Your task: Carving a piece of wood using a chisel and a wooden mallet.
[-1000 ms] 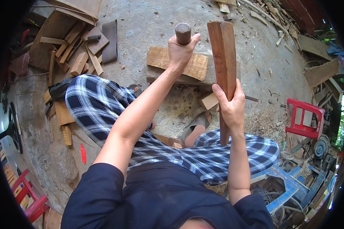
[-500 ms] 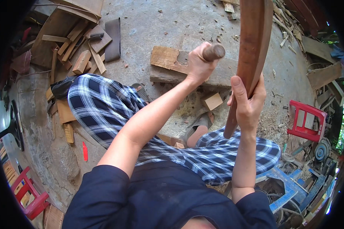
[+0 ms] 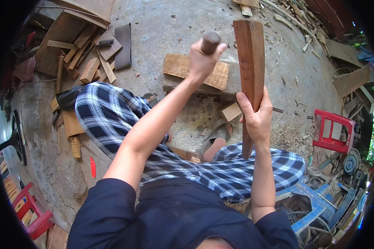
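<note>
My left hand point(image 3: 201, 63) is closed round an upright tool point(image 3: 212, 40) with a round brown top, held above a pale board point(image 3: 174, 66). The tool's lower end is hidden behind that hand. The board lies on a thicker weathered wooden block point(image 3: 167, 88). My right hand point(image 3: 257, 122) grips the lower part of a long, tapered reddish-brown wooden piece point(image 3: 249, 54), raised upright to the right of the board. A small light wood block point(image 3: 230, 112) is on the floor below the board.
Wood offcuts point(image 3: 89, 70) are piled at the left. A red plastic stool point(image 3: 332, 114) stands at the right, above blue metal machinery point(image 3: 303, 211). Another red stool point(image 3: 25, 201) is at lower left. My crossed legs point(image 3: 104, 112) and sandaled foot point(image 3: 214, 145) border the work area.
Since half a second ago my left hand has moved up and left with its tool. The wooden piece in my right hand, then swung rightward and higher, has come back down and left.
</note>
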Available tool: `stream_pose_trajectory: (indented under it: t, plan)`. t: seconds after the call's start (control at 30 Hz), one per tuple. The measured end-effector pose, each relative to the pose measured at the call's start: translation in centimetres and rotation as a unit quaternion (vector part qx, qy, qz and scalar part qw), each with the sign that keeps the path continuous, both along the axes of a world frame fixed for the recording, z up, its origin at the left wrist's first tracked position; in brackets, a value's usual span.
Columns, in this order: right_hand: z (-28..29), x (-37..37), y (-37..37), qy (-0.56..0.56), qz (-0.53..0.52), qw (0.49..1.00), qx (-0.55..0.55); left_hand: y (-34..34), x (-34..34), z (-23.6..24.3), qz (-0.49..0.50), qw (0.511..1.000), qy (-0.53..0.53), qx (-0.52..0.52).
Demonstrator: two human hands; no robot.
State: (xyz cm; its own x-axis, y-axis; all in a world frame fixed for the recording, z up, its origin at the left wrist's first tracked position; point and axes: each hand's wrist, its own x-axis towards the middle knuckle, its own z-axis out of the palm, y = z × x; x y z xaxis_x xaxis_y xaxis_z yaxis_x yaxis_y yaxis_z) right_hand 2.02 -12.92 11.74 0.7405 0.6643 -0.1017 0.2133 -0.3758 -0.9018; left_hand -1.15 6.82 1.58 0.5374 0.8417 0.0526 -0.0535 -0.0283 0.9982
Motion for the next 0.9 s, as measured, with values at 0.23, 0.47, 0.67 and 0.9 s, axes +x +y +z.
stream_pose_trajectory:
  t: [0.23, 0.47, 0.67, 0.9]
  plan:
    - [0.2, -0.3, 0.1, 0.035, -0.015, 0.999, 0.014, 2.2, 0.6, 0.8, 0.031, 0.997, -0.067, -0.021]
    - [0.1, -0.1, 0.5, 0.049, -0.017, 0.999, 0.014, 0.8, 1.0, 0.0, 0.052, 0.994, -0.074, -0.062]
    - [1.1, 0.9, 1.2, 0.057, 0.006, 0.997, 0.052, -0.1, 1.6, 0.3, 0.036, 0.992, -0.097, -0.065]
    - [2.2, 2.0, 4.2, -0.033, 0.04, 0.997, 0.054, -2.2, 3.9, -2.9, 0.046, 0.989, -0.137, -0.025]
